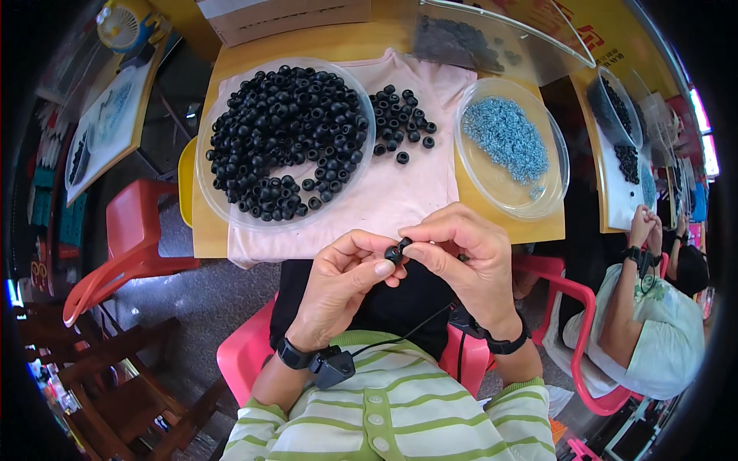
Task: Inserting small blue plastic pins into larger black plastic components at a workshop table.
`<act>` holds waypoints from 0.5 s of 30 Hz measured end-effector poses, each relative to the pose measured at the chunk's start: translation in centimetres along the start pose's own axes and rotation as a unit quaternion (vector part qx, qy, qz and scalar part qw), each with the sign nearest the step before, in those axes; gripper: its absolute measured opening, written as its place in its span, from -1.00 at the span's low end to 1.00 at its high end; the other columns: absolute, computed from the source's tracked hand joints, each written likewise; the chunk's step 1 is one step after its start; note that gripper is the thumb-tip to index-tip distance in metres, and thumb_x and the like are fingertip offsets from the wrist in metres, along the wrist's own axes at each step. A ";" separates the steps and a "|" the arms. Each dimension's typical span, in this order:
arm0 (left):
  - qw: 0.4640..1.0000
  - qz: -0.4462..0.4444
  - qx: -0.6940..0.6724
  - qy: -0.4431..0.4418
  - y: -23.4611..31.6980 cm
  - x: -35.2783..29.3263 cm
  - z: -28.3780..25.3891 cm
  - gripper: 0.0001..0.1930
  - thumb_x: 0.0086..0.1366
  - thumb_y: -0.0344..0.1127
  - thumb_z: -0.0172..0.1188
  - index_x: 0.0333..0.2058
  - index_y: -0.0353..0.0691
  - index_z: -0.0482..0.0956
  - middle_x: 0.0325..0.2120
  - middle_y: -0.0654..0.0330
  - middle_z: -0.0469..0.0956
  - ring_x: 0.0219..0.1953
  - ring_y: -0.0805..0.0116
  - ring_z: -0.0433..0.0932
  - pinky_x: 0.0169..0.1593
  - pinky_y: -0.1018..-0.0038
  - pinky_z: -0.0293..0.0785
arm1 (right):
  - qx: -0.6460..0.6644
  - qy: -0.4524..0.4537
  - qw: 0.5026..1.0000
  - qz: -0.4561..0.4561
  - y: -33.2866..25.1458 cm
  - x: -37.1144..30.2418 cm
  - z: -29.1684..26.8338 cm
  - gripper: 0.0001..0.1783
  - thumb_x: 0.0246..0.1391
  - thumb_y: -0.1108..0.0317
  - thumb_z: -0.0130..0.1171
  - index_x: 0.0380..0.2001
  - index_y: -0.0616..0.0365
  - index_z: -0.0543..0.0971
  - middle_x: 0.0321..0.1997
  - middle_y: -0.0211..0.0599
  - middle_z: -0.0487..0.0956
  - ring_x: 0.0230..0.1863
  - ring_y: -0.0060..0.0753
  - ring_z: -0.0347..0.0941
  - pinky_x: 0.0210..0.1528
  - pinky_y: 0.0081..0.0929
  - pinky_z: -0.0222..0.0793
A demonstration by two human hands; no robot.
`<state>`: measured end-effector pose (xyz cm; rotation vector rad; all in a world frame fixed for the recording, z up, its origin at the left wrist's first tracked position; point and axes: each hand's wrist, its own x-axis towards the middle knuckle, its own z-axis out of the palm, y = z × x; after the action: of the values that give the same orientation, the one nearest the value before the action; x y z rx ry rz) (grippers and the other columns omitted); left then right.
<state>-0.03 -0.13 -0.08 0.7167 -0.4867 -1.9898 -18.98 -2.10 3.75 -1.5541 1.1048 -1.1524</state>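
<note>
My two hands meet just off the near edge of the table. Between the thumb and fingers of my left hand (347, 278) is a shiny round black bead (393, 254). My right hand (470, 265) pinches a small black piece (405, 243) against that bead; its exact kind is too small to tell. Beyond my left hand stands a clear round tub (201, 165) heaped with black beads (288, 115), each with a hole. Several loose black beads (402, 157) lie on the pink cloth (419, 188) beside it.
A clear round tub (565, 180) of small blue pieces (503, 134) stands at the right. Behind it, a clear box (530, 65) holds dark pieces. A cardboard box (284, 21) sits at the back. Another person (646, 330) sits at the right, and a red chair (134, 223) stands left.
</note>
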 end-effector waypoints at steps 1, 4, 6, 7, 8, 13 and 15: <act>1.000 -0.002 -0.003 0.002 0.1 0.0 0.1 -0.79 0.30 -0.52 0.23 -0.09 -0.35 0.54 -0.23 0.09 0.63 -0.23 0.41 0.62 -0.08 0.51 0.57 | -0.008 -0.001 1.000 -0.002 0.0 0.0 0.0 -0.83 0.04 0.48 0.38 -0.25 0.17 0.70 -0.36 -0.39 0.60 -0.49 -0.72 0.40 -0.49 -0.71 0.25; 1.000 -0.001 0.002 0.001 0.1 0.1 0.1 -0.79 0.28 -0.54 0.25 -0.11 -0.35 0.54 -0.24 0.10 0.63 -0.23 0.42 0.62 -0.08 0.51 0.57 | -0.038 -0.017 0.999 0.015 -0.4 0.0 -0.2 -0.84 0.04 0.48 0.38 -0.26 0.18 0.70 -0.35 -0.38 0.61 -0.48 -0.71 0.42 -0.49 -0.70 0.27; 1.000 0.002 0.002 -0.001 0.1 0.1 0.0 -0.79 0.27 -0.54 0.26 -0.12 -0.35 0.55 -0.25 0.10 0.63 -0.23 0.42 0.62 -0.08 0.50 0.58 | -0.032 -0.017 0.999 0.010 -0.6 0.1 0.0 -0.85 0.04 0.49 0.37 -0.26 0.18 0.70 -0.36 -0.38 0.61 -0.48 -0.70 0.43 -0.49 -0.69 0.28; 1.000 0.003 -0.002 -0.002 0.0 0.1 0.0 -0.79 0.27 -0.55 0.26 -0.12 -0.35 0.55 -0.24 0.10 0.63 -0.23 0.42 0.62 -0.08 0.50 0.58 | -0.029 -0.016 0.999 0.008 -0.6 0.2 0.1 -0.85 0.04 0.50 0.37 -0.26 0.18 0.70 -0.36 -0.38 0.61 -0.48 -0.70 0.43 -0.48 -0.68 0.28; 1.000 0.004 -0.006 -0.003 0.0 0.1 -0.1 -0.79 0.26 -0.55 0.27 -0.12 -0.35 0.55 -0.24 0.10 0.63 -0.23 0.42 0.62 -0.08 0.50 0.58 | -0.034 -0.018 0.999 0.007 -0.6 0.2 0.1 -0.85 0.04 0.50 0.37 -0.26 0.18 0.70 -0.36 -0.37 0.61 -0.47 -0.69 0.43 -0.48 -0.68 0.29; 0.999 -0.017 -0.038 -0.012 0.0 0.2 -0.4 -0.81 0.28 -0.52 0.26 -0.14 -0.32 0.56 -0.23 0.13 0.63 -0.23 0.43 0.62 -0.06 0.51 0.58 | -0.074 -0.020 0.997 -0.006 -0.9 0.2 0.1 -0.86 0.04 0.53 0.35 -0.27 0.19 0.69 -0.36 -0.33 0.60 -0.46 -0.61 0.47 -0.45 -0.63 0.36; 0.997 -0.031 -0.063 -0.024 -0.2 0.2 -0.6 -0.83 0.29 -0.51 0.25 -0.15 -0.30 0.57 -0.22 0.14 0.63 -0.21 0.43 0.62 -0.06 0.52 0.58 | -0.082 -0.024 0.996 -0.027 -0.7 0.1 0.2 -0.85 0.03 0.54 0.35 -0.27 0.20 0.68 -0.35 -0.31 0.60 -0.43 -0.53 0.50 -0.43 -0.60 0.39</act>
<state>0.13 -0.26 -0.77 0.6143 -0.3675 -2.0784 -18.64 -2.01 4.42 -1.7393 1.1560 -1.0754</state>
